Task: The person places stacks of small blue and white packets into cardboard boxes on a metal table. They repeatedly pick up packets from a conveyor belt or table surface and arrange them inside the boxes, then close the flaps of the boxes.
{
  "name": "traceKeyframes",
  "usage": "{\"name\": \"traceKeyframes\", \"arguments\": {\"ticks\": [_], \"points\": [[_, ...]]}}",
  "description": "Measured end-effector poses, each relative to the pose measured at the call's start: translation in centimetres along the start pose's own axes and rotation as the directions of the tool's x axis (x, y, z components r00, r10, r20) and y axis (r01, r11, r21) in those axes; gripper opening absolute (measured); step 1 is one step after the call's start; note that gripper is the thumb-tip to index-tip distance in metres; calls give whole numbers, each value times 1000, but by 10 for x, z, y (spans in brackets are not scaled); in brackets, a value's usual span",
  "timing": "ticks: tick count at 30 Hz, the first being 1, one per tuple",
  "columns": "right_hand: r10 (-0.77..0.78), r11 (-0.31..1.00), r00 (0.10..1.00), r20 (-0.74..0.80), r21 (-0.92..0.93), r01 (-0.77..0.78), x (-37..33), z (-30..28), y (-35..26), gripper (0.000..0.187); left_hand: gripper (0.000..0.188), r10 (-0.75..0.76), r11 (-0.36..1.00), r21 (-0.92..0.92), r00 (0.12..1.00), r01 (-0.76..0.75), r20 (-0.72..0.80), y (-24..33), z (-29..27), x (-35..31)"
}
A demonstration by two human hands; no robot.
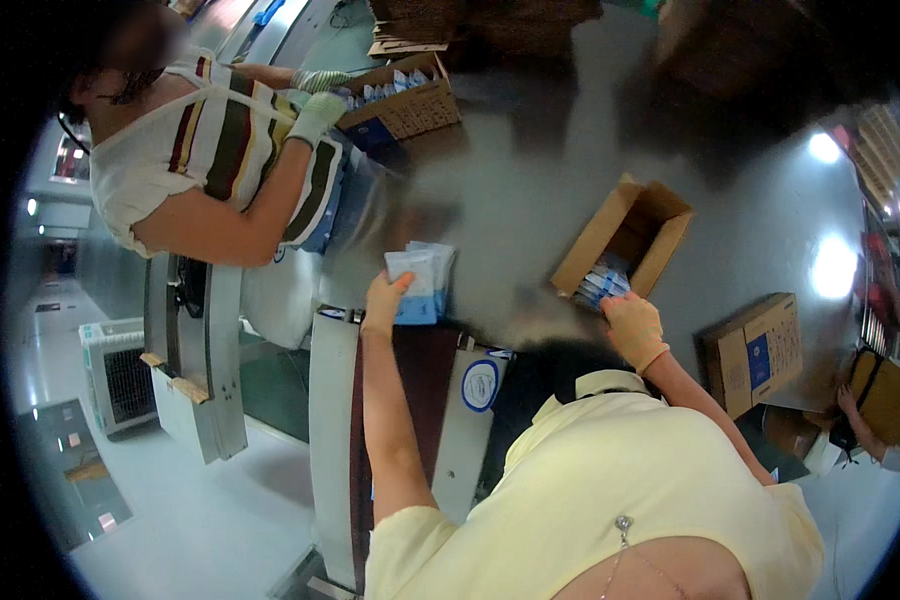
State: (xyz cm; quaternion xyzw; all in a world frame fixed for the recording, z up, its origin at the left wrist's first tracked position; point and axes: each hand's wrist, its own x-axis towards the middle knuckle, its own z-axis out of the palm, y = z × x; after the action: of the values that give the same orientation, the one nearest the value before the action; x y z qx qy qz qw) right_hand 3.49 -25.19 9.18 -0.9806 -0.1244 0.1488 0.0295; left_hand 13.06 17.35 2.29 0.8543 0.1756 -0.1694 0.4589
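Note:
My left hand (383, 302) grips a small stack of flat white-and-blue packets (425, 283) over the edge of the metal table, thumb on top. My right hand (634, 330), in a thin pale orange glove, is at the near end of an open cardboard box (592, 238). Its curled fingers are on a row of similar packets (603, 281) standing inside that end. The far part of the box holds nothing that I can see, though it is in shadow.
A closed carton (755, 355) lies to the right of my right arm. At the far left a co-worker (220, 150) in gloves handles another box (410, 108) of packets. A conveyor (400, 410) runs beneath my left arm. The shiny metal table (510, 220) stretches ahead.

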Motion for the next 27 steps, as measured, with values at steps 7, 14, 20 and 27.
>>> {"name": "traceKeyframes", "arguments": {"ticks": [7,14,20,27], "points": [[-143,989,990,-16,30,144,-4,-13,9,8,68,-42,999,43,935,29,353,1,59,66],[-292,956,951,97,34,290,-6,-10,14,11,54,724,69,844,609,-531,324,59,237,2],[-203,979,968,145,22,202,-9,-11,15,15,72,294,424,744,855,-517,427,159,175,-23],[-185,982,980,79,45,182,-11,-10,15,12,49,640,615,-779,652,-119,406,219,145,-30]]}}
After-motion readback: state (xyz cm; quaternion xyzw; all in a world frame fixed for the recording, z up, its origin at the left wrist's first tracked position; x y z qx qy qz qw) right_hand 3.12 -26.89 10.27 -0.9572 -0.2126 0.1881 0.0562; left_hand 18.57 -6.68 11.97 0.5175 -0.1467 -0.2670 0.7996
